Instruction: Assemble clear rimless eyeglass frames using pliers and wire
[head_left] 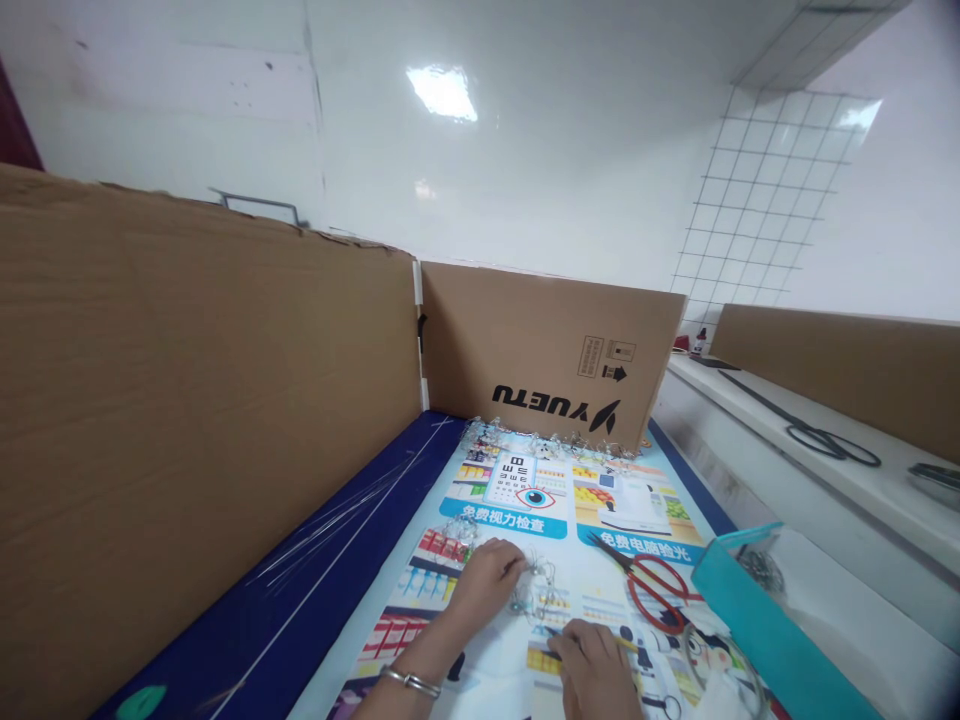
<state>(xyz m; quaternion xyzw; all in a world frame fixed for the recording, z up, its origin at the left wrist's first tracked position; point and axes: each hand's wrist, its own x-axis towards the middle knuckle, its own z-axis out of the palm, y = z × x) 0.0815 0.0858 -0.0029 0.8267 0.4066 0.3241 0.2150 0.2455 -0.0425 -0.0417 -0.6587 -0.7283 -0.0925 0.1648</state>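
Note:
My left hand (489,580), with a silver bangle (411,682) at its wrist, pinches the edge of a tangled piece of thin wire (537,590) that looks clear-beaded. My right hand (594,665) lies just below the wire, fingers curled toward the mat. A small dark tip shows at its fingertips, but what it belongs to is unclear. Beyond the right hand lie red-handled scissors (660,590), their blades pointing up and left. A second wire cluster (459,532) rests past my left hand.
A printed mat (570,540) covers the blue-edged table. More wire pieces (555,447) line its far end. Cardboard panels (210,400) wall the left and back. On the right stand a teal-edged box (780,620) and a white ledge bearing black scissors (817,435).

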